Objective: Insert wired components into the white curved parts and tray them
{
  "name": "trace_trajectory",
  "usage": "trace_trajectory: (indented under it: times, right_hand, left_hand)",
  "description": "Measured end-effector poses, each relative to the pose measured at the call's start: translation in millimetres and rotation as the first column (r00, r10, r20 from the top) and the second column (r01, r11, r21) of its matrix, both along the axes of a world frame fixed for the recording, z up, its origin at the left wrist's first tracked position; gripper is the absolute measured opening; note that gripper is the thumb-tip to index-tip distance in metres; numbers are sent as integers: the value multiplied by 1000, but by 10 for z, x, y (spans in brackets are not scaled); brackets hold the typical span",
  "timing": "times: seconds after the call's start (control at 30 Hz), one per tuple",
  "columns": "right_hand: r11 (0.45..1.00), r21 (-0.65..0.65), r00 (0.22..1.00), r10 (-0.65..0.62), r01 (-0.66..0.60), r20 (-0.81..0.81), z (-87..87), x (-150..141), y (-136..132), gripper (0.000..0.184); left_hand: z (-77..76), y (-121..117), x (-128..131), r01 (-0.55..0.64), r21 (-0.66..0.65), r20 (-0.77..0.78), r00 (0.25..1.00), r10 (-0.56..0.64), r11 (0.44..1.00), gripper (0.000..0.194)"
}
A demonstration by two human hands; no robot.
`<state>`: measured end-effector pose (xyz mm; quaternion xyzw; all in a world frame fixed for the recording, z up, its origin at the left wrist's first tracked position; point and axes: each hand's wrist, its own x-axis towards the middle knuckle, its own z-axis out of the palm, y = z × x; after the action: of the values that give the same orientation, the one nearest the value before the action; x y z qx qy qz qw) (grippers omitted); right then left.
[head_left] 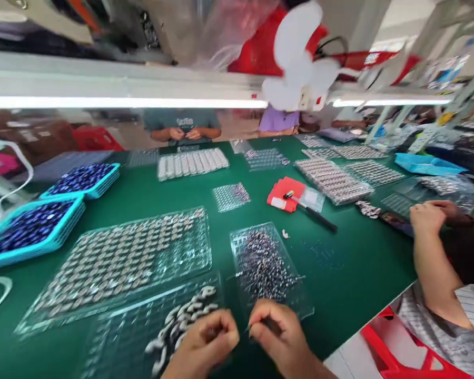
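Note:
My left hand (207, 345) is closed in a pinch; whatever it holds is hidden by the fingers. Close beside it, my right hand (278, 337) pinches something thin and dark that I cannot make out. White curved pieces (189, 310) lie loose on a clear plastic tray (122, 329) by my left hand. Just beyond my right hand, small metallic parts (264, 258) are heaped on another clear tray (304, 305). Farther left, a large clear moulded tray (191, 258) carries rows of round, pale pieces (114, 258).
Two blue baskets (59, 239) of dark blue pieces stand at the left. A black-handled hammer (316, 216) rests by red cards (284, 192). Filled trays (193, 163) lie farther back. A co-worker's hands (430, 213) are at the right, another's (185, 133) across the green table (351, 279).

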<state>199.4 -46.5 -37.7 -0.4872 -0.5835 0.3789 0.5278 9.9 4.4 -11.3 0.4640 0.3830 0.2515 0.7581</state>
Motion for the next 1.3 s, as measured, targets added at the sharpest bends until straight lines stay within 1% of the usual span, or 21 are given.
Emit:
trace_trajectory:
  times: [0.07, 0.13, 0.3, 0.37, 0.47, 0.57, 0.67, 0.73, 0.8, 0.9, 1.03, 1.1, 1.17, 1.23, 1.3]
  right_hand:
    - [1000, -17, 998, 11, -12, -68, 34, 12, -5, 16]
    - [998, -25, 993, 51, -54, -108, 64, 36, 8, 12]
    - [996, -42, 986, 77, -84, -145, 72, 63, 29, 10]
    - [997, -47, 991, 61, -67, -122, 70, 61, 29, 10]
    - [998, -66, 998, 5, -10, -63, 90, 67, 10, 8]
    - [995, -83, 998, -54, 51, -32, 121, 82, -34, 6]
    - [993, -88, 995, -88, 84, -50, 120, 79, -62, 6]
    - [992, -84, 993, -103, 97, -63, 89, 59, -57, 7]
    - [991, -77, 991, -116, 111, -67, 39, 29, -38, 8]
    - [991, -52, 989, -130, 127, -67, -37, -8, -15, 10]
    - [988, 15, 984, -153, 155, -92, -74, -13, -22, 13]
    - [989, 45, 986, -136, 141, -95, -60, -12, -38, 16]
    - [992, 77, 993, -93, 99, -76, -37, -17, -54, 19]
    - [993, 114, 999, -32, 35, -26, -16, -28, -60, 23]
    - [988, 153, 998, 28, -37, 56, -4, -35, -50, 26]
  left_hand:
    - [-31, -33, 7, -5, -16, 15, 1000, 5, 1000, 47]
    - [-27, -15, 23, 8, 3, 44, 999, -8, 1000, 41]
    - [61, 15, 43, 31, 55, 52, 998, -34, 998, 32]
    - [99, 6, 44, 35, 77, 26, 999, -37, 996, 31]
    - [147, 5, 32, 42, 104, -17, 999, -41, 994, 29]
    - [153, 17, -4, 31, 78, -29, 999, -28, 996, 20]
    - [101, 17, -40, 31, 22, 37, 999, -31, 999, 36]
    - [63, 9, -50, 29, 11, 68, 997, -29, 1000, 38]
    - [49, 1, -44, 20, 24, 36, 999, -21, 1000, 36]
    - [70, -5, -13, 19, 64, -37, 999, -17, 998, 39]
    - [82, -24, 42, 39, 137, -64, 997, -30, 990, 39]
    - [70, -43, 70, 39, 182, -94, 995, -22, 982, 38]
    - [59, -60, 93, 15, 199, -111, 994, 7, 980, 41]
    - [51, -68, 107, -9, 196, -122, 992, 33, 981, 43]
    - [43, -60, 109, -3, 210, -153, 988, 36, 978, 38]
